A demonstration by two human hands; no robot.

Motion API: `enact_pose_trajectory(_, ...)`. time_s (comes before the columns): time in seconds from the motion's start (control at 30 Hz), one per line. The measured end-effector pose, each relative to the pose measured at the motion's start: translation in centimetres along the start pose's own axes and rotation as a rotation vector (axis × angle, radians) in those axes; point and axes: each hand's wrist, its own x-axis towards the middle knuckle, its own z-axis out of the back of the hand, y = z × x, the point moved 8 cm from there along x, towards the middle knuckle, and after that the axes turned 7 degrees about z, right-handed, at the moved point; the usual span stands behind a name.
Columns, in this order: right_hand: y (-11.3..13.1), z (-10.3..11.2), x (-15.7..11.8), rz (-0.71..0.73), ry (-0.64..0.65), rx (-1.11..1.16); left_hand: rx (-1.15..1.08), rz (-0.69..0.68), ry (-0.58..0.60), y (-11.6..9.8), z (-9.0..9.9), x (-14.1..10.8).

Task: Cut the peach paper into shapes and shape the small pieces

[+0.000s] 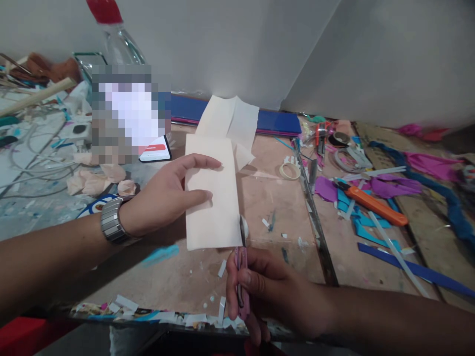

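Note:
A cream rectangular sheet of paper (213, 222) stands out in the middle of the worktable. My left hand (174, 190), with a metal watch on its wrist, holds it from the left side, thumb and fingertips on its face. In my right hand (260, 287) are pink-handled scissors (242, 284), gripped near the table's front edge. Their dark blade is at the sheet's lower right corner. Behind the sheet, more cream paper pieces (232, 121) lie partly over a dark blue stack (280, 121).
A lit phone (155, 152) and a red-capped bottle (120, 42) are at the back left. Masking tape (289, 171) lies right of the sheet. Farther right are an orange cutter (378, 203), blue and pink scraps and a glue stick (397, 252). Cables (37, 168) run at left.

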Motion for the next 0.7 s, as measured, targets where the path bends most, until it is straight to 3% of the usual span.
enact_pose_trajectory(0.7, 0.20, 0.03, 0.09, 0.065, 0.027, 0.032, 0.010, 0.030, 0.023, 0.38, -0.02, 0.17)
